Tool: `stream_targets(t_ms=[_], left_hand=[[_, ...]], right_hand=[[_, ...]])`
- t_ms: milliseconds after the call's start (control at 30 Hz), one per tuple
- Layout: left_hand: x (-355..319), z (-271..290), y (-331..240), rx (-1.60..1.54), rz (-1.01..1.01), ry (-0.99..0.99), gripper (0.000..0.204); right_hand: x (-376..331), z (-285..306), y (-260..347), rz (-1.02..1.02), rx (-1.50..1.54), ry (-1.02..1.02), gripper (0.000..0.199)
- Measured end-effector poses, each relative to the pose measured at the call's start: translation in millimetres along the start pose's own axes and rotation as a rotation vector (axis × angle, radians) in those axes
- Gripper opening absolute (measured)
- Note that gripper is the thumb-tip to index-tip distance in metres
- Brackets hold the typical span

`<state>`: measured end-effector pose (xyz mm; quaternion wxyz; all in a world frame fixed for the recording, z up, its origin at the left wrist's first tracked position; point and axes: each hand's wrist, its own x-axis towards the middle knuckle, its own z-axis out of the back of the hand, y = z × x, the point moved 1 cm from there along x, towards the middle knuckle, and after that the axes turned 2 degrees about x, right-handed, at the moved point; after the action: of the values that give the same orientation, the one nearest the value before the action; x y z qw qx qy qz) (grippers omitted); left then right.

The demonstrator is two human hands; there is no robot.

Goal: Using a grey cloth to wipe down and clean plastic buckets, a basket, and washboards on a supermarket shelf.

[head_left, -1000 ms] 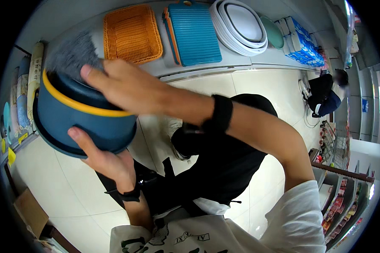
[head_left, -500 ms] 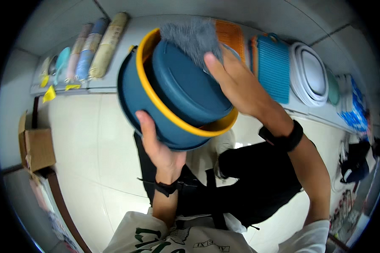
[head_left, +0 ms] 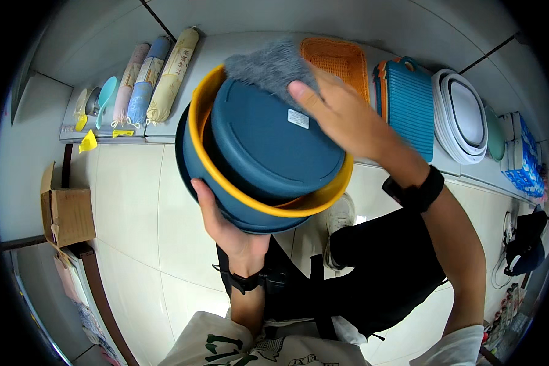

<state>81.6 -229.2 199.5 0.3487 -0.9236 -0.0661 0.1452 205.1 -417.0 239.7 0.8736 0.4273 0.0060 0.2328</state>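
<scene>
Up in front of me is a nested stack of round plastic basins. The outer dark blue basin (head_left: 204,174) and a yellow-rimmed basin (head_left: 248,194) surround an overturned blue basin (head_left: 268,137) with a white label (head_left: 298,118) on its bottom. From below, my left hand (head_left: 235,235) grips the stack, thumb on the outer wall and fingers hidden underneath. My right hand (head_left: 351,125) is closed on a fluffy grey cloth (head_left: 271,66), which lies against the far edge of the overturned basin. Its thumb points left along the cloth; the other fingers are partly hidden.
Along the far ledge lie rolled fabric bundles (head_left: 174,76), a turquoise spoon (head_left: 105,97), an orange basket (head_left: 338,58), blue ridged boards (head_left: 407,107) and white collapsible basins (head_left: 463,116). A cardboard box (head_left: 73,213) stands at the left. A dark cap (head_left: 526,250) is at the right.
The stack has shifted slightly right and down in view. The overturned basin's label now shows clear of my right hand. Both hands keep their hold on stack and cloth.
</scene>
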Motion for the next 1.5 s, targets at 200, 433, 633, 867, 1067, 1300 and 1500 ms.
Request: stream_targets(t_ms=[200, 433, 633, 867, 1067, 1300, 1500], left_hand=[[10, 7, -4, 0.004, -0.057, -0.005, 0.076], [19, 14, -8, 0.162, -0.175, -0.154, 0.079], [22, 19, 10, 0.301, -0.284, -0.181, 0.075], [-4, 3, 30, 0.622, -0.226, 0.055, 0.092], [-4, -16, 25, 0.596, -0.483, 0.396, 0.058], [10, -20, -5, 1.578, -0.755, 0.561, 0.047], [9, -3, 7, 1.537, -0.748, 0.552, 0.04]], right_hand=[[-6, -7, -13, 0.036, -0.16, -0.026, 0.072], [-18, -23, 15, -0.088, -0.124, 0.251, 0.061], [-36, -24, 62, 0.057, 0.097, 0.083, 0.052], [-20, 3, 23, -0.313, 0.409, -0.059, 0.072], [-19, 4, 20, -0.43, 0.62, -0.067, 0.092], [-41, 22, 7, -0.65, 0.782, 0.007, 0.121], [-47, 8, -8, -0.719, 0.763, -0.027, 0.111]])
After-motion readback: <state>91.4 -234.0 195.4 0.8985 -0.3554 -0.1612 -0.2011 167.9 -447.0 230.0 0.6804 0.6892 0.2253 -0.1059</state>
